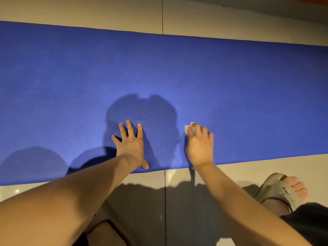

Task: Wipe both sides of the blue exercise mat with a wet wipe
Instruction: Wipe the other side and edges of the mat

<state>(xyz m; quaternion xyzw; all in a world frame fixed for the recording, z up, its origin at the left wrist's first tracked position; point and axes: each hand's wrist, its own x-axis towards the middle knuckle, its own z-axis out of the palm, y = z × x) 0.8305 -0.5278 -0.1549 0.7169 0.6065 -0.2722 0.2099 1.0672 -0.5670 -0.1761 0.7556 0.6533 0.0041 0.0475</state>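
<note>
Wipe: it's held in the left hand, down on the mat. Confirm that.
Not the left. In the head view the right hand holds the wipe, down on the mat; the left hand lies flat on the mat, holding nothing.

Dim, warm light falls from behind me, casting overlapping shadows of my head and arms onto the blue mat (230, 77) and glossy floor (248, 171). The wide lens stretches my forearms oversized at the bottom edge. The wet wipe (188, 128) looks slightly blurred.

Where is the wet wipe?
Head view, right of centre: wet wipe pinched in the right hand, on the blue mat, beside the left hand.
</note>
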